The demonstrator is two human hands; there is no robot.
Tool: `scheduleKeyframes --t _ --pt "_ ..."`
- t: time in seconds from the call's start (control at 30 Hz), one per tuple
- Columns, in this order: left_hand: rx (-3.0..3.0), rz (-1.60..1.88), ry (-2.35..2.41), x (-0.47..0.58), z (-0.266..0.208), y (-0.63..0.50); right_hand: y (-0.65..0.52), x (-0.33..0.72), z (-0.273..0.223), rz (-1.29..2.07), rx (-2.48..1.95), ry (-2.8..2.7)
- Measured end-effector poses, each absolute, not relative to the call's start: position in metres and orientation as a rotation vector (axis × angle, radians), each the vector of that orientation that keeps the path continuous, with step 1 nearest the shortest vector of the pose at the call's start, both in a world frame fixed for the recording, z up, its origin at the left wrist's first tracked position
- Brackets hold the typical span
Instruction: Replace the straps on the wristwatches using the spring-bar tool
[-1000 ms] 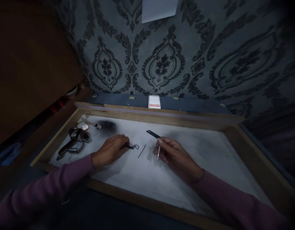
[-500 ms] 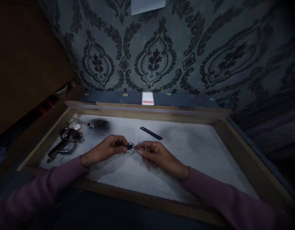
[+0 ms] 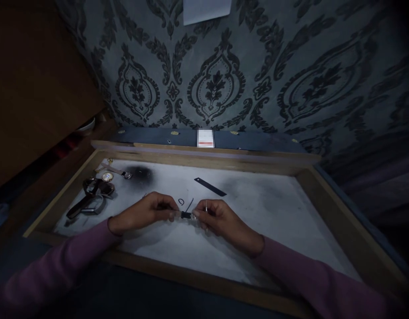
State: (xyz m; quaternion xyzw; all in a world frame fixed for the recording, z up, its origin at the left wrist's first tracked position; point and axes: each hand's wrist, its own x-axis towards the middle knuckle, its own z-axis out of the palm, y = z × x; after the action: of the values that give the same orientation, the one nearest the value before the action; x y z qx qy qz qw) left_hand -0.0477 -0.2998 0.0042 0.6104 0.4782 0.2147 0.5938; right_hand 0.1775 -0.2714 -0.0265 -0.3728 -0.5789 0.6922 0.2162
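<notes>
Between my hands is a small black piece (image 3: 186,215) with pale, shiny ends; its exact kind is too small to make out. My left hand (image 3: 151,212) pinches its left end, thumb against fingers. The fingertips of my right hand (image 3: 220,221), which wears a ring, are closed on the other end. Just behind the piece, a small black loop (image 3: 181,201) and a thin dark strip (image 3: 189,204) show against the white surface. Farther back lies a flat dark blade-like strip (image 3: 210,186) with a hole at one end.
A shallow wooden tray (image 3: 224,156) with a white bottom surrounds my hands. At its left lie several watches, among them a round gold-rimmed one (image 3: 107,177) and a dark-strapped one (image 3: 79,208). A small white box (image 3: 205,138) stands beyond the back rim, before the patterned wall.
Both hands have moved slightly toward me with the black piece, which now shows lengthwise between them. The loop and thin strip, earlier overlapping it, now appear apart behind it.
</notes>
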Motion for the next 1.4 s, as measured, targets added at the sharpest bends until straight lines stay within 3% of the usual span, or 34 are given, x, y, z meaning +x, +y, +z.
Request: scheduleKeyframes --t 0.67,1.1,1.4 --pt "1.407 0.579 1.109 -0.061 0.009 -0.293 -0.28 0.173 -0.02 1.83 -1.076 -1.582" --pt "1.164 0.944 1.315 -0.063 0.0 -0.286 -0.259 0.185 -0.021 1.774 -0.967 -1.289" --pt "1.031 1.056 1.183 -0.057 0.008 -0.293 -0.254 0.182 -0.03 1.637 -1.112 -1.59"
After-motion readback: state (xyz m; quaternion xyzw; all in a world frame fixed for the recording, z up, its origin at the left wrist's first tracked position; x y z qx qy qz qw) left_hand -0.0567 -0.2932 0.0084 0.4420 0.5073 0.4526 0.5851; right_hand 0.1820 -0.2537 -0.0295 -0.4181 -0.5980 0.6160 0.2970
